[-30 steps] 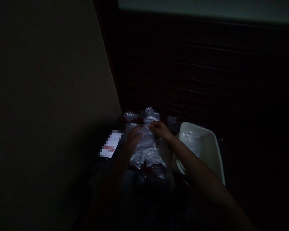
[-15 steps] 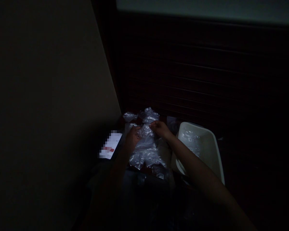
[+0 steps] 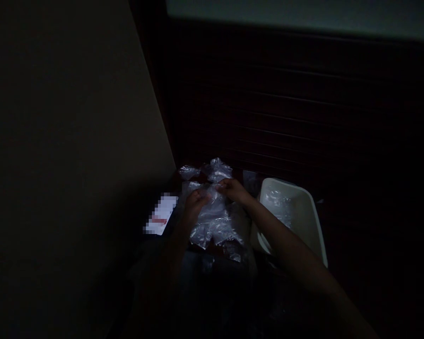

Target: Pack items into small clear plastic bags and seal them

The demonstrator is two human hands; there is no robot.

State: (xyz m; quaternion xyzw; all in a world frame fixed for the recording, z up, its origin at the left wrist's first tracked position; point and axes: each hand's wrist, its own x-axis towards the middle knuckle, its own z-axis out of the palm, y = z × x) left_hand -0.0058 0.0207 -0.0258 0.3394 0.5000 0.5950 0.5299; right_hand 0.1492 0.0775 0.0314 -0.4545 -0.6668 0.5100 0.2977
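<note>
1. Dim room, with a pale wall at left and a dark slatted wall behind.
2. Left hand [image 3: 195, 201] and right hand [image 3: 233, 189] each pinch the top of a clear plastic bag [image 3: 215, 221].
3. Just right stands a white tub [image 3: 300, 221]; more crumpled plastic [image 3: 215, 168] lies beyond.

Both hands — left hand [image 3: 195, 201], right hand [image 3: 234, 189] — on crinkled clear plastic bags [image 3: 215, 219], beside white tub [image 3: 305, 221]
</note>
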